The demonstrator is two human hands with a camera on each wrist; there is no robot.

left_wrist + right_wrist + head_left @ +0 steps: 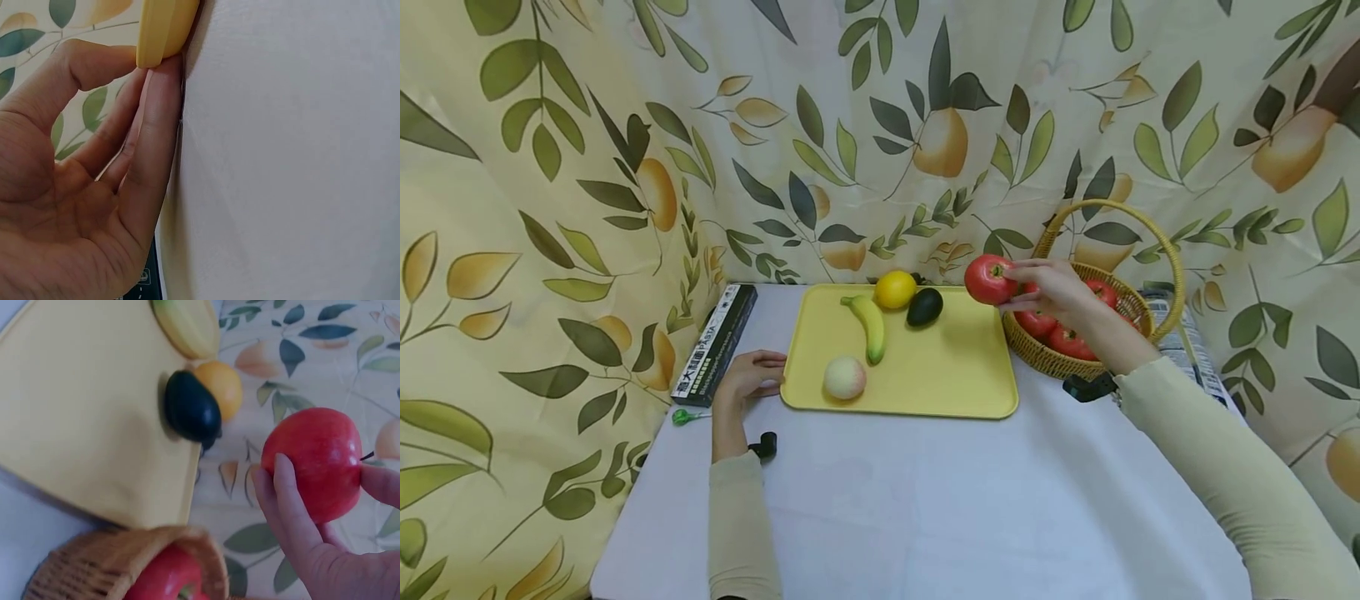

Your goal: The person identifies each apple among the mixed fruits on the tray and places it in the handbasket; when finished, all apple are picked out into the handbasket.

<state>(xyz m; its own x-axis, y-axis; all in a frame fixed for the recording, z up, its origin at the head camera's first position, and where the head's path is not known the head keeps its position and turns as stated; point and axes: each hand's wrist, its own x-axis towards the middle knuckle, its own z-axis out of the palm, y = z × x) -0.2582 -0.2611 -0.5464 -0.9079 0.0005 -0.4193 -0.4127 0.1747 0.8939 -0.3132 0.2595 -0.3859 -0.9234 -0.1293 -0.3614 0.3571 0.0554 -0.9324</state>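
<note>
My right hand (1054, 290) grips a red apple (988, 279) with a dark stem, held above the yellow tray's right back corner, beside the wicker basket (1037, 354). Fingers and thumb lie on opposite sides of the apple (319, 465) in the right wrist view. My left hand (747, 377) pinches the left rim of the yellow tray (940, 375); the left wrist view has the thumb on one face of the rim (164, 37) and fingers beneath. On the tray lie a banana (871, 329), a yellow lemon (896, 289), a dark avocado (924, 307) and a pale peach (845, 377).
Several red fruits (1067, 340) fill the basket, whose tall handle (1177, 275) arches up. A dark pasta box (715, 346) stands left of the tray, near a small green-handled item (681, 417). Printed sheets (1206, 358) lie behind the basket. A patterned curtain (880, 125) closes off the back.
</note>
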